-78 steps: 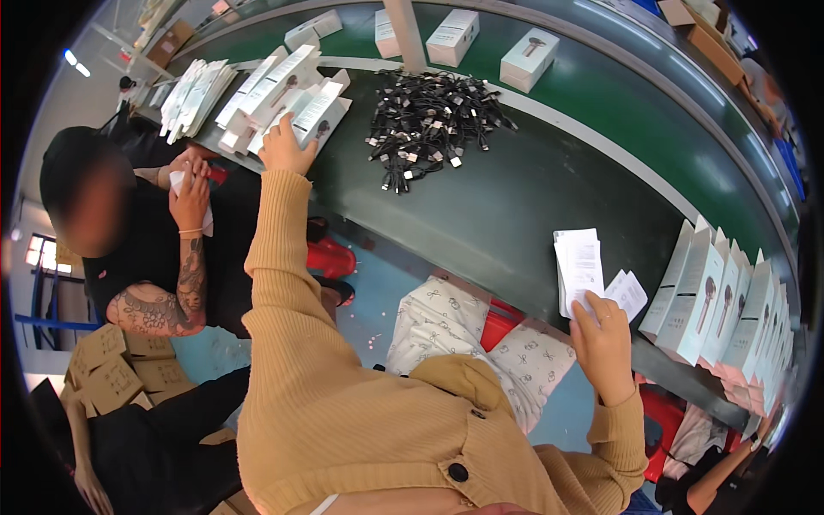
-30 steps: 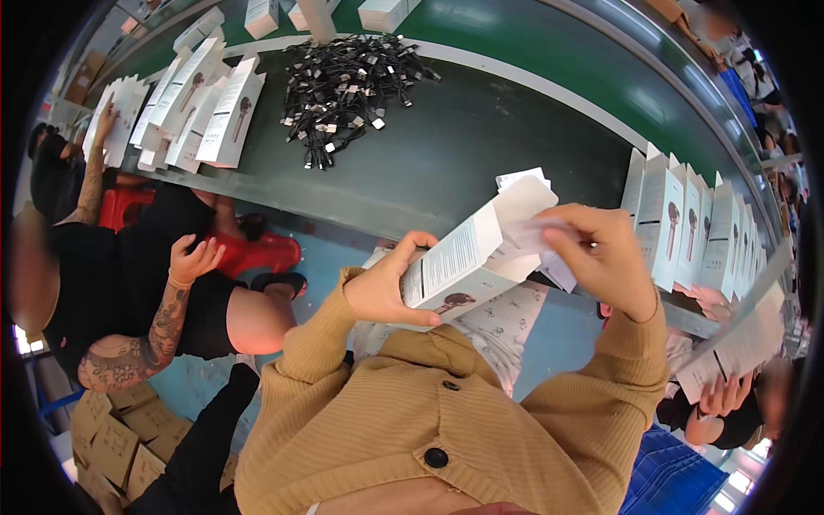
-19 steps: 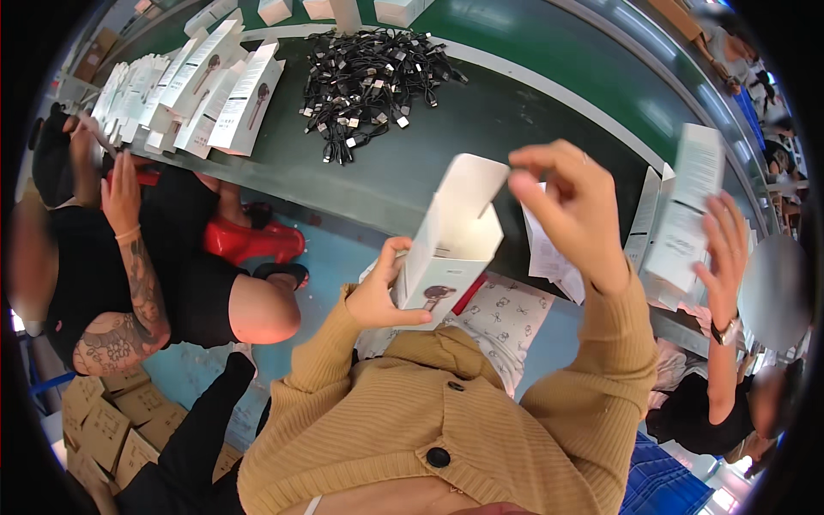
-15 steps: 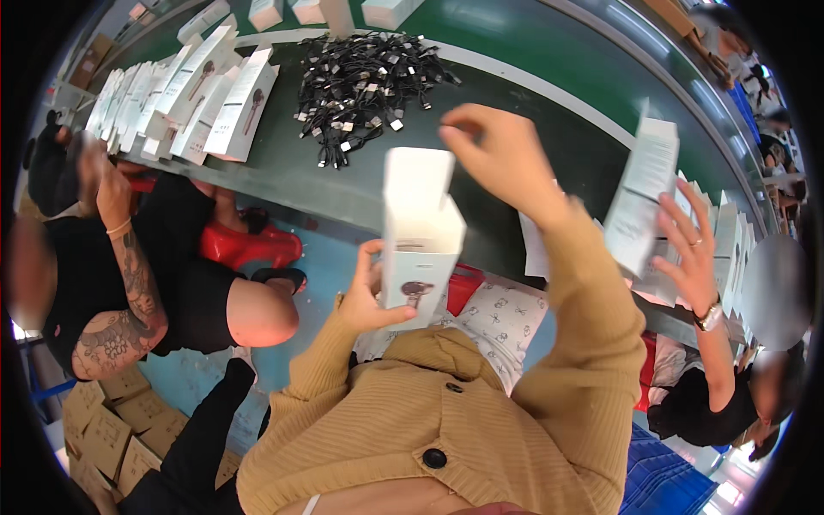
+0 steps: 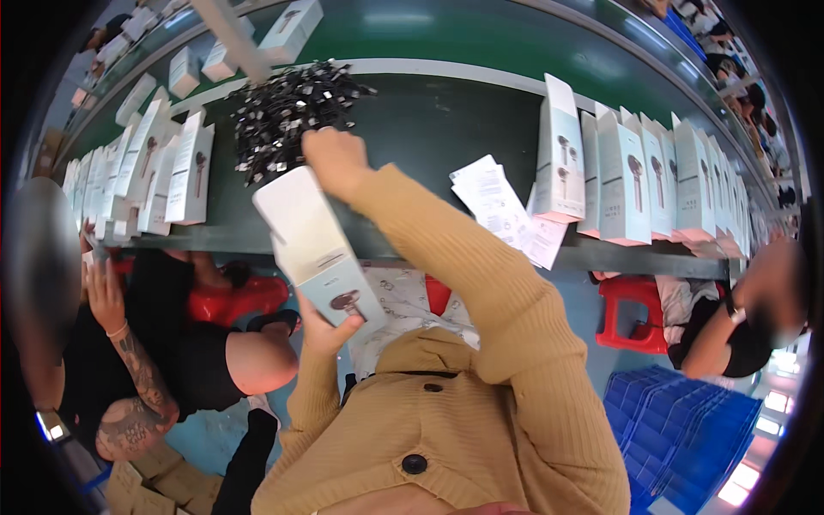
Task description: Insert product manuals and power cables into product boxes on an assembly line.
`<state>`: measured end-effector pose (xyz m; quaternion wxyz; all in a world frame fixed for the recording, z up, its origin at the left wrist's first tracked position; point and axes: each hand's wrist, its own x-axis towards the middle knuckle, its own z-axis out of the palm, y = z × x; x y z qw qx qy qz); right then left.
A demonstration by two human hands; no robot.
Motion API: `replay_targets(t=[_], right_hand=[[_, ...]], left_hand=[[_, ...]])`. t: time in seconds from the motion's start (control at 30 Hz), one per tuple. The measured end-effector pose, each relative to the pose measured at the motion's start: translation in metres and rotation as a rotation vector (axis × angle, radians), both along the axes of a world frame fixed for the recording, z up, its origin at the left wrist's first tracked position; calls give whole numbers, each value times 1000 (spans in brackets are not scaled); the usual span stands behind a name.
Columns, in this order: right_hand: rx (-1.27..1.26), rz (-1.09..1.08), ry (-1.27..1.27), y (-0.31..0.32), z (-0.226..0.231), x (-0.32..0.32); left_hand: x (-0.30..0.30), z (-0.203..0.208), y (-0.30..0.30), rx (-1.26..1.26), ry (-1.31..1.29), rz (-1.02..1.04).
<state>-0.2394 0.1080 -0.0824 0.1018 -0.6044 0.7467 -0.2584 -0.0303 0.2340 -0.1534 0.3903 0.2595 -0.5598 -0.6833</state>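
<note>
My left hand grips the lower part of a tall white and pale-blue carton printed with a dark handheld device. The carton tilts to the left, and its top flap stands up open. At the near right edge of a heap of black USB cables, my right hand reaches down with fingers curled together. Its fingertips are partly hidden, so whatever they pinch cannot be made out.
Rows of similar cartons stand on the bench at left and right. Printed leaflets lie near the front edge. Co-workers sit on both sides. A red stool and blue crates are at right, brown boxes at lower left.
My right hand has moved left to the cable heap. My left hand has shifted left with the carton, which now leans. The view has turned right, and the right co-worker's hand has left the standing carton.
</note>
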Motion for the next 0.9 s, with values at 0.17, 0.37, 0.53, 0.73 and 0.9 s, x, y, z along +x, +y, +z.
replay_targets(t=[0.17, 0.37, 0.53, 0.73, 0.9], right_hand=[[65, 17, -91, 15, 3, -20], [-452, 27, -20, 75, 72, -62], [-549, 235, 45, 185, 163, -60], [-259, 577, 170, 233, 174, -38], [-237, 694, 308, 233, 154, -43]], left_hand=[[-5, 0, 5, 13, 73, -138], [-9, 27, 15, 35, 87, -80], [-12, 27, 14, -70, -17, -110], [-28, 10, 21, -243, -6, -217], [-36, 13, 28, -93, -118, -278]])
